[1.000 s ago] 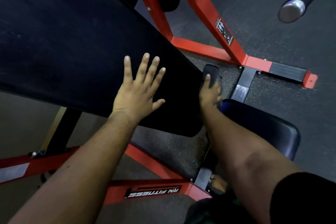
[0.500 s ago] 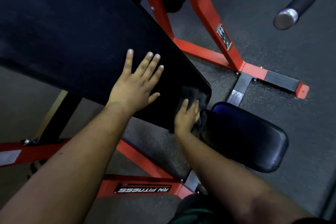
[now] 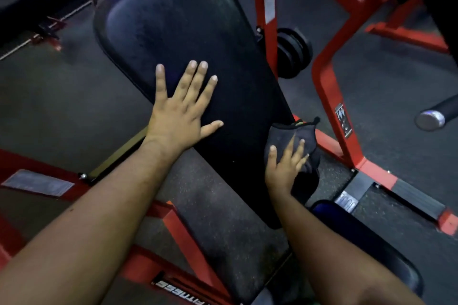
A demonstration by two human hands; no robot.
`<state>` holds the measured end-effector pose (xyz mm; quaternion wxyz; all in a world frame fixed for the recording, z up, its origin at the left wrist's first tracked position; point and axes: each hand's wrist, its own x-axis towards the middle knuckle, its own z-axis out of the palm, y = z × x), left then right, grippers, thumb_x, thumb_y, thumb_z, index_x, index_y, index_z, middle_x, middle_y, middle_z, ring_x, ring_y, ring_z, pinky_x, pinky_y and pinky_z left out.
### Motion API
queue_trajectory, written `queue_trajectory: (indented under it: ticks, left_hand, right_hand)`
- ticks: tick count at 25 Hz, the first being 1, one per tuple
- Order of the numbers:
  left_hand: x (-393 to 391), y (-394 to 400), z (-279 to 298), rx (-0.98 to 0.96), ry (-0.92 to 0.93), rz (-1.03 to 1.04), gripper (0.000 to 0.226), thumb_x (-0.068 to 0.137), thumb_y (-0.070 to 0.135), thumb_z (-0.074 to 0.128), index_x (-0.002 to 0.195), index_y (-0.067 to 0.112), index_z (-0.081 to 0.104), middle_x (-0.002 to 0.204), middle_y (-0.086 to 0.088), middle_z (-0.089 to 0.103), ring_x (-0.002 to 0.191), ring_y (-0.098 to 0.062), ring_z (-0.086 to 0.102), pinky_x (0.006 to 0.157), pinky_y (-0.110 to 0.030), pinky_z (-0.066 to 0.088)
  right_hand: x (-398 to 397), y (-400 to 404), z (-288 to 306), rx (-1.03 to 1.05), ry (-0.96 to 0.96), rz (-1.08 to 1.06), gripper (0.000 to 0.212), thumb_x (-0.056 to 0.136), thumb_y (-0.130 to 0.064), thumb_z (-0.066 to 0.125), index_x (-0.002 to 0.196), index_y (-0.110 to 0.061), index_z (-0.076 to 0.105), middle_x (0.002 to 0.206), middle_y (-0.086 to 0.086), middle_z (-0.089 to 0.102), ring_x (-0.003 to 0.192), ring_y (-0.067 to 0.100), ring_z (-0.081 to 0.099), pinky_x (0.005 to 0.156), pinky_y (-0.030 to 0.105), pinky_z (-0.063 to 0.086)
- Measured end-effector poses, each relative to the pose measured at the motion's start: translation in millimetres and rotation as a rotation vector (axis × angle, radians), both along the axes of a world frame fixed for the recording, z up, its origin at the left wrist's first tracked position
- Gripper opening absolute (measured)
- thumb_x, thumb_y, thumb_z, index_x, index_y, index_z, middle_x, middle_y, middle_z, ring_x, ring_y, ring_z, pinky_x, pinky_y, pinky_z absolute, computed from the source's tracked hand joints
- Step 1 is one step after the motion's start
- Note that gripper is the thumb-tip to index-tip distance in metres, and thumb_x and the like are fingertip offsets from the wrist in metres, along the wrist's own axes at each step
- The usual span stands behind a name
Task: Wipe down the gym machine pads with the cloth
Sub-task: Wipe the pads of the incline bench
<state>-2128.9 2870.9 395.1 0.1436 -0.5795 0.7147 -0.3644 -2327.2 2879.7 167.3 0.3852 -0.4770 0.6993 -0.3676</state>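
Cloth (image 3: pixel 301 138) was dark and bunched up, sitting on the right-hand edge of the long black back pad (image 3: pixel 188 39), down toward its lower end, with part of it hanging off the side. Right hand (image 3: pixel 285 166) was pressing it flat with fingers spread, not really clutching it. Left hand (image 3: pixel 181 109) was laid open on the pad further up, palm down, holding nothing, looked like it was just bracing.

My take on doing this bit well: keep the palm flat so the whole cloth does the work, run long overlapping strokes up the pad instead of dabbing, and wrap the cloth around the edge since that's where grime collects. Left hand would have to shift eventually or that patch gets skipped. Seat pad (image 3: pixel 366 242) below, by the red frame (image 3: pixel 329 96), looked like it still needed doing.
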Motion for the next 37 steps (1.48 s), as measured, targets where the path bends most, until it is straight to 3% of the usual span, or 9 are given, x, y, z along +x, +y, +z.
queue_trajectory:
  ticks: [4, 9, 13, 16, 20, 25, 29, 32, 37]
  left_hand:
    - [13.2, -4.6, 24.9, -0.167, 0.203, 0.098, 0.103, 0.091, 0.08, 0.028, 0.162, 0.015, -0.006, 0.169, -0.011, -0.018, 0.157, -0.028, -0.013, 0.117, -0.069, -0.005]
    - [12.0, -10.4, 23.2, -0.219, 0.279, 0.136, 0.111, 0.088, 0.08, 0.038, 0.161, 0.011, -0.01, 0.169, -0.016, -0.014, 0.156, -0.033, -0.011, 0.121, -0.064, -0.005]
    - [10.3, -12.2, 21.8, -0.231, 0.27, 0.155, 0.113, 0.087, 0.08, 0.041, 0.162, 0.011, -0.007, 0.169, -0.016, -0.012, 0.157, -0.033, -0.009, 0.121, -0.063, -0.006]
    - [12.1, -14.2, 20.6, -0.236, 0.306, 0.144, 0.113, 0.086, 0.079, 0.045, 0.162, 0.012, -0.005, 0.17, -0.014, -0.011, 0.157, -0.031, -0.01, 0.122, -0.063, -0.005]
    - [13.0, -15.6, 14.5, -0.293, 0.308, 0.153, 0.114, 0.083, 0.079, 0.048, 0.163, 0.013, 0.002, 0.17, -0.014, -0.007, 0.157, -0.029, -0.007, 0.124, -0.061, -0.001]
    - [12.3, -16.1, 8.0, -0.367, 0.335, 0.162, 0.114, 0.082, 0.078, 0.05, 0.163, 0.01, 0.008, 0.169, -0.016, -0.006, 0.157, -0.031, -0.005, 0.126, -0.055, -0.002]
    - [6.0, -17.8, 6.5, -0.393, 0.365, 0.205, 0.114, 0.081, 0.078, 0.05, 0.163, 0.01, 0.007, 0.17, -0.015, 0.001, 0.158, -0.03, 0.001, 0.127, -0.052, -0.002]
    - [5.7, -18.0, 4.0, -0.431, 0.385, 0.208, 0.113, 0.082, 0.077, 0.049, 0.163, 0.011, 0.006, 0.17, -0.014, 0.0, 0.158, -0.029, 0.001, 0.127, -0.051, -0.002]
    - [-8.8, -14.8, -1.0, -0.431, 0.449, 0.299, 0.112, 0.085, 0.075, 0.048, 0.162, 0.012, -0.003, 0.17, -0.01, -0.011, 0.157, -0.026, -0.008, 0.127, -0.052, -0.001]
  right_hand:
    - [46.2, -43.1, 94.3, -0.346, 0.153, 0.188, 0.066, 0.1, -0.066, 0.023, 0.16, -0.04, 0.012, 0.169, -0.012, -0.002, 0.155, 0.035, -0.01, 0.111, 0.075, 0.012]
    - [47.5, -125.9, 189.8, -0.516, 0.337, 0.368, 0.068, 0.097, -0.072, 0.026, 0.157, -0.05, 0.004, 0.167, -0.017, -0.013, 0.153, 0.033, -0.016, 0.109, 0.079, 0.004]
    - [25.4, -89.0, 146.4, -0.513, 0.368, 0.387, 0.07, 0.096, -0.073, 0.027, 0.157, -0.051, 0.0, 0.168, -0.015, -0.01, 0.155, 0.033, -0.005, 0.11, 0.075, 0.022]
    - [13.1, -70.5, 116.3, -0.498, 0.401, 0.415, 0.065, 0.098, -0.071, 0.025, 0.157, -0.048, 0.013, 0.17, -0.01, 0.002, 0.152, 0.039, 0.007, 0.103, 0.076, 0.03]
    - [39.7, -133.1, 189.4, -0.595, 0.402, 0.38, 0.06, 0.099, -0.066, 0.027, 0.155, -0.045, 0.025, 0.167, -0.004, 0.015, 0.15, 0.04, 0.012, 0.105, 0.077, 0.026]
    - [68.9, -190.1, 284.8, -0.78, 0.513, 0.465, 0.062, 0.1, -0.065, 0.031, 0.158, -0.046, 0.017, 0.169, -0.007, 0.008, 0.152, 0.039, 0.006, 0.107, 0.075, 0.022]
    - [32.1, -163.0, 232.6, -0.808, 0.558, 0.567, 0.069, 0.097, -0.07, 0.031, 0.159, -0.044, 0.014, 0.17, -0.007, 0.0, 0.15, 0.041, 0.01, 0.104, 0.069, 0.036]
    - [3.4, -145.6, 195.7, -0.81, 0.645, 0.637, 0.066, 0.098, -0.065, 0.04, 0.157, -0.043, 0.021, 0.169, -0.001, 0.01, 0.142, 0.047, 0.024, 0.099, 0.067, 0.044]
    - [10.4, -159.3, 249.6, -0.856, 0.469, 0.606, 0.055, 0.098, -0.049, 0.053, 0.149, -0.031, 0.044, 0.157, 0.012, 0.029, 0.138, 0.039, 0.03, 0.111, 0.059, 0.036]
